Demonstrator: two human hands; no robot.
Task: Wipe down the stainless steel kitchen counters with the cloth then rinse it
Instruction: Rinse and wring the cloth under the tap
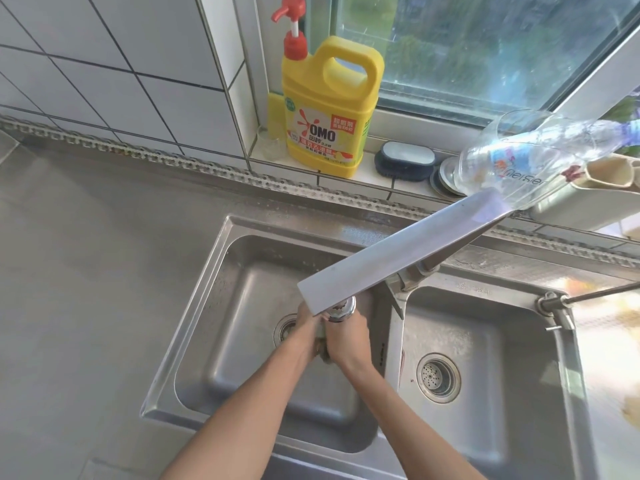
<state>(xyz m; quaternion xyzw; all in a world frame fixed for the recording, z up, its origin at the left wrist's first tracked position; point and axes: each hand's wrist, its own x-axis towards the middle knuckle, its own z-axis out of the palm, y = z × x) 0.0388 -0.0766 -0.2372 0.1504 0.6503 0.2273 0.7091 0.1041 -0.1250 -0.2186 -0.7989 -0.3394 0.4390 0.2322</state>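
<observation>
Both hands meet over the left basin of a double steel sink, directly under the round chrome spout of a long flat tap arm that swings in from the right. The left hand and the right hand are pressed close together, fingers curled around a small bunched cloth, of which only a dark, brownish patch shows between the palms; its full shape is hidden. The cloth sits above the left basin's drain, partly covered by the left hand. The right basin has its own round strainer. The grey steel counter stretches away to the left of the sink. On the tiled window ledge behind stands a yellow detergent jug with a red pump top; its label reads "OMO" in large red letters, with smaller Chinese characters around it that are too small to read. A yellow sponge leans just beside the jug, and a dark blue scrubbing brush lies to its right. Further right, a clear plastic bottle lies tilted, its label upside down and only partly legible, showing letters like "neisien". A beige holder stands at the right edge.
</observation>
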